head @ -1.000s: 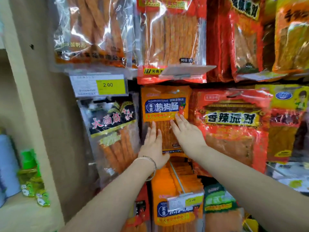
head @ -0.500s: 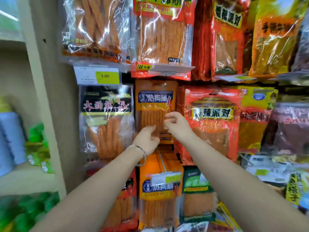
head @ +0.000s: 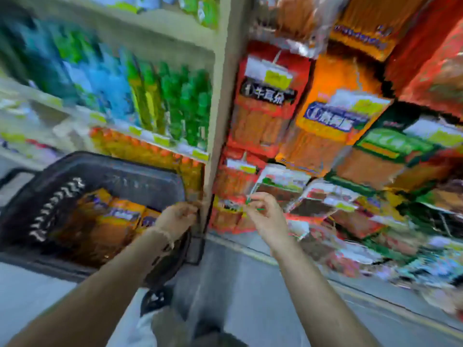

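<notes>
Picture very blurry. Left hand (head: 176, 219) hanging over right edge of black basket (head: 140, 180), fingers bending; cannot tell if holding anything. Orange snack packs (head: 120, 216) lying inside basket, just beside left hand. Right hand (head: 266, 216) floating near low hanging snack bags (head: 338, 116), fingers curling; cannot tell if pinching anything. Green bottles (head: 185, 103) standing on shelf above basket.

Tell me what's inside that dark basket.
Orange snack packets with blue labels lie in the basket. Whatever sits beneath them is covered, and the left hand hides part of its right edge.
</notes>
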A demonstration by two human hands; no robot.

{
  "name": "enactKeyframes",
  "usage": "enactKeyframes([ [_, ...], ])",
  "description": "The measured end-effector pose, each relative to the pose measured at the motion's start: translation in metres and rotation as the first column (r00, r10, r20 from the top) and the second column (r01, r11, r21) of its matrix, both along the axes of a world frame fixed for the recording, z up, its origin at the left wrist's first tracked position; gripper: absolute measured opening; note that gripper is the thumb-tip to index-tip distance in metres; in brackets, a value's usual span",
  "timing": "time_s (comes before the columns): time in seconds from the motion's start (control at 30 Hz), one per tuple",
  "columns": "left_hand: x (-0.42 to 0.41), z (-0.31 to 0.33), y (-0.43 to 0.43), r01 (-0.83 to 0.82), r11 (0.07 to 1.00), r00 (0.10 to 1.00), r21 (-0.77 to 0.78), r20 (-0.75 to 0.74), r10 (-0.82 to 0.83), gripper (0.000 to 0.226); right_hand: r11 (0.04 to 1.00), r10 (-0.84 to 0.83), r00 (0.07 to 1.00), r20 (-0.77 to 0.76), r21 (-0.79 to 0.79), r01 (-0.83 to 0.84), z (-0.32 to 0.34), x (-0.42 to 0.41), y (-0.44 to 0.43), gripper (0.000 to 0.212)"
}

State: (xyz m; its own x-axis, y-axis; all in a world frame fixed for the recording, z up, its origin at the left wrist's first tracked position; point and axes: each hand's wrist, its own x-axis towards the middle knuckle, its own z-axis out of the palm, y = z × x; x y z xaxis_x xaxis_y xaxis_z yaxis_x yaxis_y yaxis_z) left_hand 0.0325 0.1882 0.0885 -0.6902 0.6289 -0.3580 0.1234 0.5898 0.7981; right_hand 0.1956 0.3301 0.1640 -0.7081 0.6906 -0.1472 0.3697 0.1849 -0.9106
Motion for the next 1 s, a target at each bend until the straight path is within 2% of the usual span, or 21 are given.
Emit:
enactKeyframes([
  [0.07, -0.01, -0.034, -0.052, -0.108, 0.988, 0.994, -0.112, 0.003, 0.109, 0.022, 0.996, 0.08, 0.987, 0.139, -0.043, -0.075, -0.039, -0.013, -0.034, 0.026],
  [0.13, -0.021, -0.056, -0.1, -0.186, 0.956, 0.976, -0.226, 0.068, 0.206, 0.026, 0.983, 0.177, 0.945, 0.274, -0.097, -0.156, -0.075, -0.03, -0.068, 0.031],
  [0.23, -0.061, -0.069, -0.15, -0.287, 0.904, 0.949, -0.316, 0.038, 0.314, 0.022, 0.95, 0.306, 0.863, 0.402, -0.196, -0.245, -0.117, -0.064, -0.114, 0.032],
  [0.37, -0.123, -0.09, -0.207, -0.326, 0.867, 0.917, -0.377, 0.097, 0.387, 0.027, 0.901, 0.429, 0.747, 0.509, -0.297, -0.315, -0.156, -0.134, -0.163, 0.03],
  [0.47, -0.17, -0.112, -0.234, -0.329, 0.86, 0.89, -0.39, 0.175, 0.42, 0.021, 0.87, 0.484, 0.686, 0.543, -0.381, -0.312, -0.187, -0.186, -0.188, 0.029],
  [0.63, -0.236, -0.166, -0.249, -0.248, 0.87, 0.891, -0.427, 0.252, 0.378, 0.019, 0.839, 0.519, 0.592, 0.617, -0.499, -0.216, -0.252, -0.257, -0.197, 0.028],
  [0.73, -0.263, -0.207, -0.246, -0.209, 0.868, 0.86, -0.451, 0.337, 0.383, 0.016, 0.864, 0.44, 0.588, 0.679, -0.498, -0.072, -0.299, -0.285, -0.196, 0.023],
  [0.8, -0.277, -0.235, -0.242, -0.234, 0.854, 0.781, -0.465, 0.432, 0.45, 0.021, 0.865, 0.356, 0.614, 0.704, -0.497, 0.068, -0.328, -0.299, -0.199, 0.01],
  [0.9, -0.288, -0.265, -0.24, -0.358, 0.789, 0.617, -0.5, 0.507, 0.602, 0.035, 0.848, 0.249, 0.631, 0.735, -0.48, 0.224, -0.367, -0.312, -0.207, 0.021],
  [0.93, -0.288, -0.275, -0.241, -0.369, 0.775, 0.59, -0.513, 0.515, 0.622, 0.036, 0.847, 0.215, 0.645, 0.734, -0.468, 0.251, -0.381, -0.315, -0.211, 0.02],
  [1.0, -0.286, -0.29, -0.243, -0.316, 0.778, 0.605, -0.543, 0.517, 0.606, 0.026, 0.843, 0.17, 0.666, 0.726, -0.457, 0.283, -0.405, -0.322, -0.219, 0.017],
])
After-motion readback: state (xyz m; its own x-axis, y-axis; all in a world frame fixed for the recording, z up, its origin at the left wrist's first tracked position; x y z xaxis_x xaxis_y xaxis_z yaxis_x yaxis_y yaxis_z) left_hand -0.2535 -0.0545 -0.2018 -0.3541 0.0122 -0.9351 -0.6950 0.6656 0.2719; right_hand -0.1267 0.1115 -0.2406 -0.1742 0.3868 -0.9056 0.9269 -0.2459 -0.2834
